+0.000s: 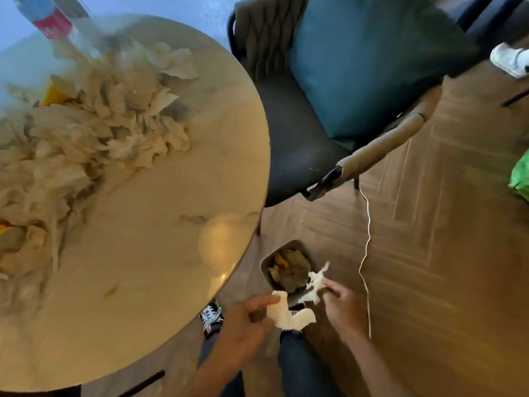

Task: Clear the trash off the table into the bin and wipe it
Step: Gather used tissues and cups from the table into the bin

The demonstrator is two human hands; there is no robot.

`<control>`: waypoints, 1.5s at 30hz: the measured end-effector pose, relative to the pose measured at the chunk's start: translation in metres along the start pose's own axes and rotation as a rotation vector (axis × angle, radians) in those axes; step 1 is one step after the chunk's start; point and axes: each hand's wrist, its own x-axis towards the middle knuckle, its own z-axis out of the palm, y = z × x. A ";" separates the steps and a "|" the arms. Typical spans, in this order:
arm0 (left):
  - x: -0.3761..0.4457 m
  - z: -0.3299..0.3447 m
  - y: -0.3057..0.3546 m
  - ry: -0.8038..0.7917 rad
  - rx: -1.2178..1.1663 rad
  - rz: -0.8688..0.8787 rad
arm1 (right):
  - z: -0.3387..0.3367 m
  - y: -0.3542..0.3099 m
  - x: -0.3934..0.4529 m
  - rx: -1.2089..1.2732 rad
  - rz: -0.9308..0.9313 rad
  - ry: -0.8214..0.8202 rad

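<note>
Left hand [243, 325] pinches crumpled white tissue [289, 313] beside bin [264, 266].

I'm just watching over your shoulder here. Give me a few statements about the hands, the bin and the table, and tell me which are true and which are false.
1. Each hand holds a piece of white tissue. True: the left hand and the right hand both pinch tissue.
2. The bin stands on the table. False: it stands on the floor beside the round table.
3. The bin is empty. False: crumpled trash lies inside.
4. A pile of crumpled tissues lies on the table. True.
5. A teal cushion rests on the chair. True.
</note>
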 end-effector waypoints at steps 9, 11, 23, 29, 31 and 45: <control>0.107 0.045 -0.043 -0.041 0.018 -0.115 | 0.044 0.058 0.098 -0.084 0.183 -0.190; 0.125 0.055 -0.046 -0.095 0.099 -0.173 | 0.041 0.058 0.108 -0.080 0.195 -0.149; 0.132 0.059 -0.050 -0.167 0.249 -0.319 | -0.007 0.045 0.077 0.014 0.236 -0.088; 0.076 0.031 -0.038 -0.093 0.291 -0.205 | -0.005 0.015 0.022 0.038 0.212 -0.200; 0.054 0.020 -0.028 -0.094 0.275 -0.162 | -0.003 0.003 0.001 0.018 0.171 -0.237; -0.076 -0.082 0.031 0.027 -0.041 0.159 | 0.021 -0.141 -0.113 -0.216 -0.282 -0.320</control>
